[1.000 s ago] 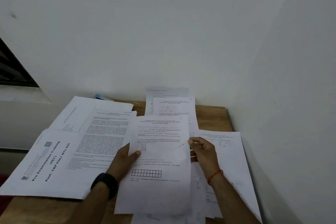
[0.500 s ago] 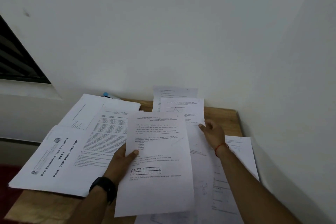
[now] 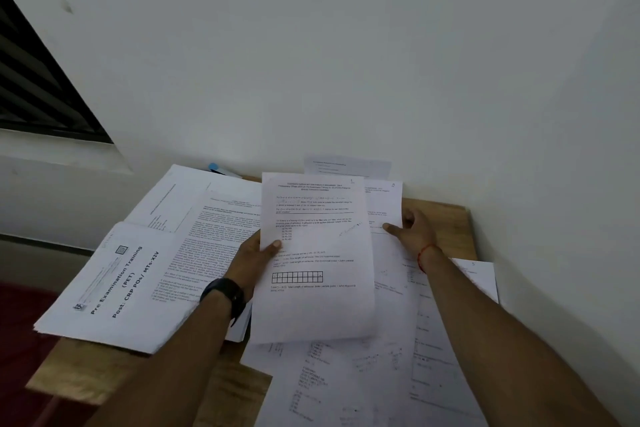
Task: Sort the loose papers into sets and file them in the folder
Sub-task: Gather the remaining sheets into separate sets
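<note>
The right hand [image 3: 410, 229] is reaching farther back than a second ago, arm outstretched, its grip pinching the corner of the rear sheet [image 3: 384, 204] on the desk [image 3: 450, 227]. The left hand [image 3: 251, 260] is holding the grid sheet [image 3: 315, 253] above the loose papers [image 3: 346, 374], thumb curling over its left edge.

Dim, cool light is falling evenly; the wall [image 3: 346, 45] is reading grey. Soft shadow is gathering at lower right. Fine print on the papers [image 3: 311, 308] is blurring; wide-angle distortion is bending the frame edges.
</note>
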